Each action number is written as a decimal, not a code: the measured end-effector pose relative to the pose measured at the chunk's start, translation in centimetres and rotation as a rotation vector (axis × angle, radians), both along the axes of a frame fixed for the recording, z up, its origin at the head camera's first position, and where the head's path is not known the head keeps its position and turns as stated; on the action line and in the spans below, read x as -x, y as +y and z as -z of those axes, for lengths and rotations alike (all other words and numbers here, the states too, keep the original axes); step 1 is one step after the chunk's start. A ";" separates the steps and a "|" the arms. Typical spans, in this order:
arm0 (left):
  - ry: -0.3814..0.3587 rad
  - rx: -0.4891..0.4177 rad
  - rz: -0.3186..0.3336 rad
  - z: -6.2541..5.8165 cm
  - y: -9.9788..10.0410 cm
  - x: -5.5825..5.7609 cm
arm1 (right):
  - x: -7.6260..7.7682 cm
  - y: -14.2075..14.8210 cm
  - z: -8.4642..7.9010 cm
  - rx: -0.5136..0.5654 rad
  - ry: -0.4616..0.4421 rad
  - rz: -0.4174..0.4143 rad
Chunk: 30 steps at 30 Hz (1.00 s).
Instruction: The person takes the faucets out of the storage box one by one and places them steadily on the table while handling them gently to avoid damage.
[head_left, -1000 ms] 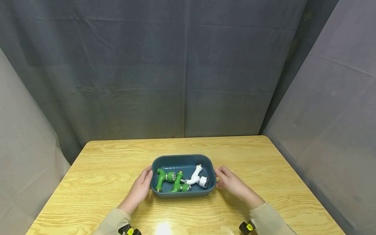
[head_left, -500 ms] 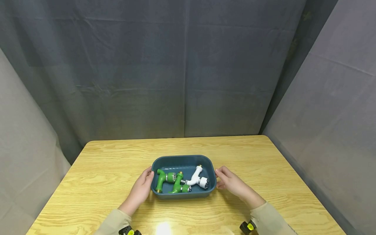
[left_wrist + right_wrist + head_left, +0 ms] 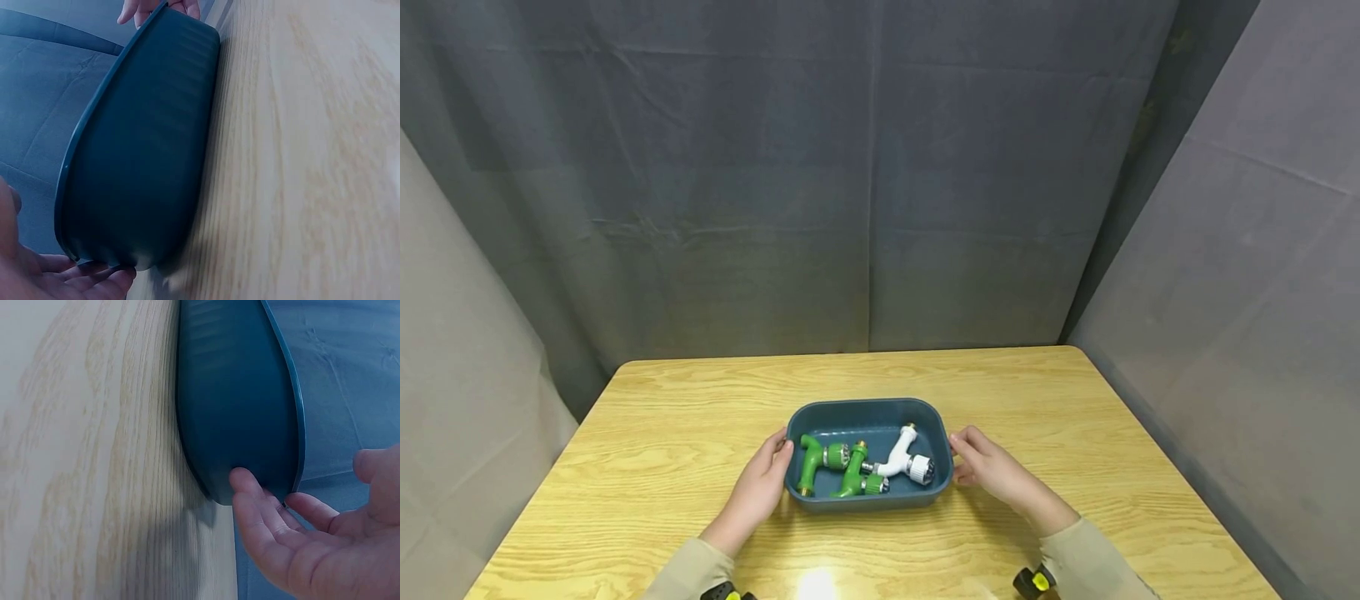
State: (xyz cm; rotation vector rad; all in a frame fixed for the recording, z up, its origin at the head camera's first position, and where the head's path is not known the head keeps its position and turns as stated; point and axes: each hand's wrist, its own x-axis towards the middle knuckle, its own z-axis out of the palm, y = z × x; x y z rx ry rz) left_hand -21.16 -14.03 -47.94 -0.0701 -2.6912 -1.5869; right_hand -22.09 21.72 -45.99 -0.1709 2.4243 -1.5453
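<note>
- Slightly nearer the person than one second earlier, the dark blue plastic tub (image 3: 857, 414) had shifted in the head view with three taps inside, while both hands kept nearly the same places.
- Head view: the tub sat near the middle of the wood-grain desk (image 3: 700, 417), between the left hand (image 3: 756, 485) and the right hand (image 3: 992, 471), each at one short end. Inside lay a green tap at left (image 3: 810, 467), a second green tap (image 3: 853, 477) just beside it, and a white tap (image 3: 898, 457) at right, its metal nozzle pointing toward the second green one. Beige sleeves (image 3: 1093, 562) covered the forearms; a grey curtain (image 3: 737, 167) hung behind.
- Left wrist view: the left hand's fingers (image 3: 103, 281) were loosely extended, tips against the tub's near end wall, with the thumb apart from it. Fingers of the right hand showed at the far end.
- Right wrist view: the right hand's fingers were spread a little and gently bent, tips touching the outer end wall near the rim (image 3: 299, 412); its thumb stood clear.
</note>
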 end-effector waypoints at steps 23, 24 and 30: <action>-0.013 0.016 0.003 0.1 -0.5 0.2 | 0.1 0.0 -0.3 -0.012 -0.001 0.011; -0.011 0.026 0.005 0.1 -0.6 0.2 | 0.1 0.0 -0.3 -0.023 0.005 0.024; 0.059 0.182 0.061 0.0 -1.2 0.4 | 0.5 -0.1 -0.1 -0.151 0.129 0.114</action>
